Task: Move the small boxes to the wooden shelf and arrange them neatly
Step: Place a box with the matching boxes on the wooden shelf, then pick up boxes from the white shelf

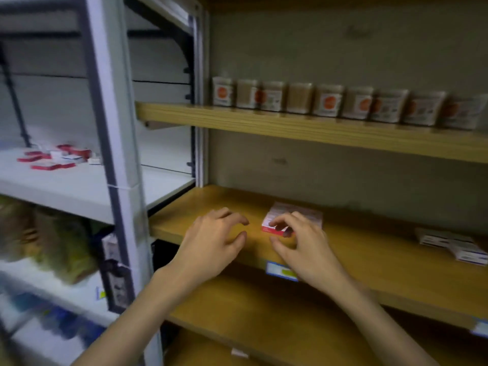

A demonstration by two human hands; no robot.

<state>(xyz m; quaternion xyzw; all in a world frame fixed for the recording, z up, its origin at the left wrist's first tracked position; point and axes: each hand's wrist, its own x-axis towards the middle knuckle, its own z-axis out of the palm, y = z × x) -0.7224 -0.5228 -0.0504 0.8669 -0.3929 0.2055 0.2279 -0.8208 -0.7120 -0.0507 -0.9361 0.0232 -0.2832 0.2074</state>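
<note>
One small box (pixel 287 220) lies near the front of the wooden shelf (pixel 369 249); your right hand (pixel 303 241) pinches its near red edge, probably to square it; your left hand (pixel 214 239) hovers beside it, loosely curled, empty; more boxes (pixel 55 158) wait far left on the white shelf (pixel 87 186).

Honey-yellow grained wooden shelf board (pixel 369 249), and on it a small cardboard box (pixel 293 216) with a pinkish-white top and a bright red front edge. Far right, flat white boxes (pixel 454 245) with dark stripes. Up top, a row of tan packets (pixel 327 103) with white labels and orange round spots. Over on the pale grey metal shelf (pixel 79 186), red-and-white little boxes (pixel 52 157), one showing blue. A blue-and-yellow label (pixel 281 270) on the wood's front edge
</note>
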